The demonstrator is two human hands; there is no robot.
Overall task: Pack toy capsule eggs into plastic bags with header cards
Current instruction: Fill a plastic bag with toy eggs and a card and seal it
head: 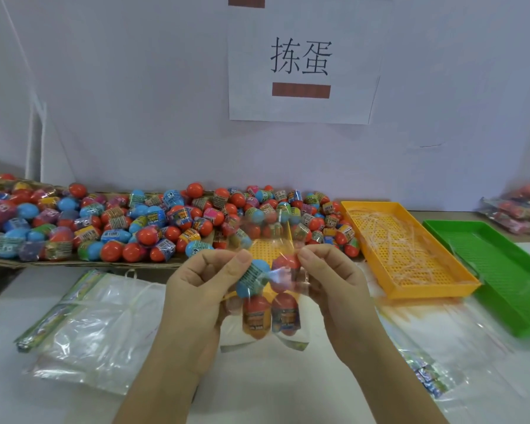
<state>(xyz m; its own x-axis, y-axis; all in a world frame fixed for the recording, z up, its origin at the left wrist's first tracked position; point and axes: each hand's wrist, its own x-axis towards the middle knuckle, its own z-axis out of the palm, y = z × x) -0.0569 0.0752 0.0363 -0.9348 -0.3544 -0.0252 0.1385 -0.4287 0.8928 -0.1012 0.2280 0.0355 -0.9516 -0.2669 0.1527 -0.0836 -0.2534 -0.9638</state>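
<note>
A clear plastic bag point(266, 240) hangs between my hands above the white table. My left hand point(202, 289) pinches its left edge near the top, and my right hand point(328, 286) pinches its right edge. Inside it I see several capsule eggs: a blue one point(253, 278) tilted at upper left, a red-topped one point(286, 264) beside it, and two red-topped eggs point(271, 315) upright below. A large heap of loose red, blue and pink capsule eggs point(153, 221) lies on cardboard behind my hands.
A stack of empty bags with green header cards point(83, 325) lies at the left. An orange tray point(410, 249) holding plastic strips and a green tray point(502, 270) stand at the right. More bags with header cards point(429, 374) lie at lower right; packed bags point(520, 209) sit far right.
</note>
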